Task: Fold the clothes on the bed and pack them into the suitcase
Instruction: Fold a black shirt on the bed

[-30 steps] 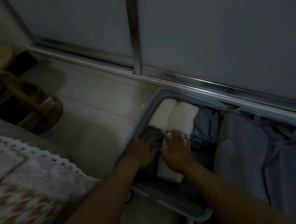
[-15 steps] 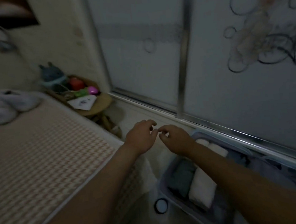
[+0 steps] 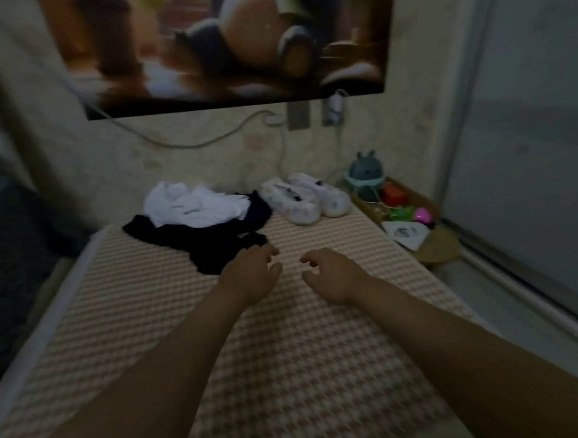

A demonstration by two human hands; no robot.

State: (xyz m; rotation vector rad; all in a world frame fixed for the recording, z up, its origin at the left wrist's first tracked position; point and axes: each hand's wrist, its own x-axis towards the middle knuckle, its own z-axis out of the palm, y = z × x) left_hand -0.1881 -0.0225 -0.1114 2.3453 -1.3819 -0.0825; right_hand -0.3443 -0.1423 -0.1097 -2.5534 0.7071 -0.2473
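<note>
Both hands hover over the middle of the bed, which has a pink-and-cream houndstooth cover, and neither holds anything. The left hand has a slack grip with its fingers half curled, and the right hand is the same. The left fingertips are just beside the near edge of the crumpled black garment; in this dim, soft view I cannot tell whether they touch it. That garment lies toward the bed's far left corner, with a rumpled white garment lying over its far part. A pair of soft white slippers sits just beside both, at the far edge against the wall. The suitcase is out of view.

The overlap is the main risk. A pull on the black cloth would likely drag the white one along, bunching both or tipping the white one off the left edge. Black fabric in poor light also hides its seams and hems, so a hasty one-handed grip may catch a single layer and leave a lopsided fold. A wide sweep could nudge the slippers too.
</note>
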